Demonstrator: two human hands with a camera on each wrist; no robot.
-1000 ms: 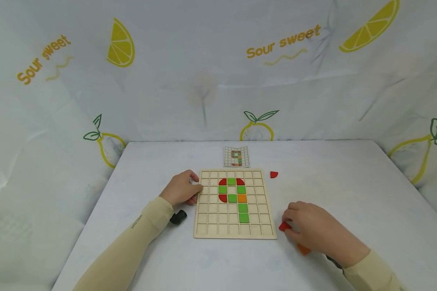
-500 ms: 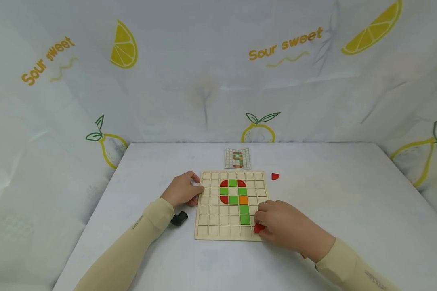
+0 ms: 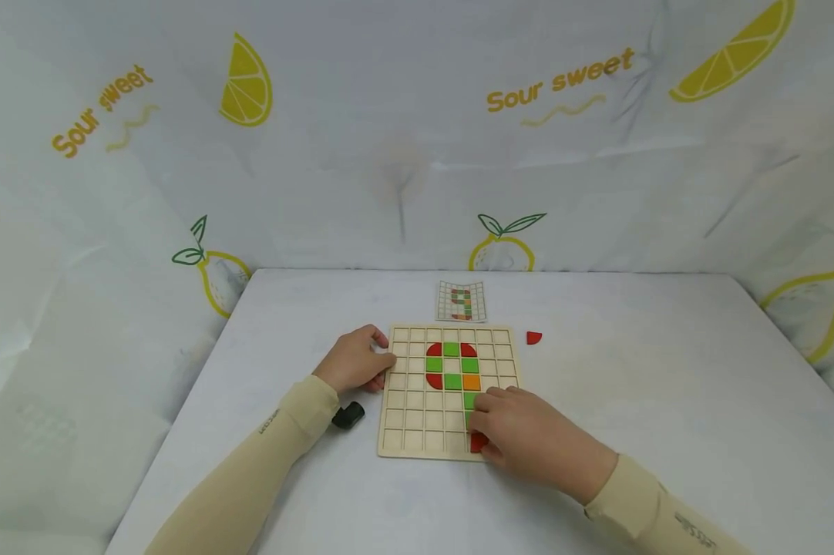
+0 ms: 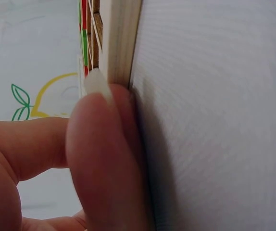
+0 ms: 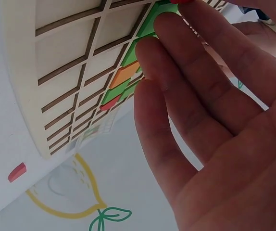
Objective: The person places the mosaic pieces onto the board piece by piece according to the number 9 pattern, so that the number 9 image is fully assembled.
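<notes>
A pale wooden grid board [image 3: 417, 441] lies flat on the table, with red, green and orange tiles set in its squares. At its left edge, my left hand [image 3: 351, 361] holds the rim, the thumb [image 4: 102, 139] lapping over it in the left wrist view. Over the lower right of the board, my right hand [image 3: 528, 433] pinches a red quarter-round tile [image 3: 478, 442] just below the green column. That hand covers part of the column and the board's corner. In the right wrist view only a sliver of the red tile [image 5: 182, 1] shows past the fingers.
Behind the board stands a small pattern card [image 3: 461, 301] printed with a similar coloured figure. One loose red quarter-round tile [image 3: 533, 338] lies right of the board. A black object [image 3: 348, 415] sits beside the left wrist. A lemon-print cloth [image 3: 361, 193] hangs behind the table.
My right hand has carried the red tile leftward from the table onto the board's bottom row. The left hand keeps its place at the edge. The head view has shifted slightly.
</notes>
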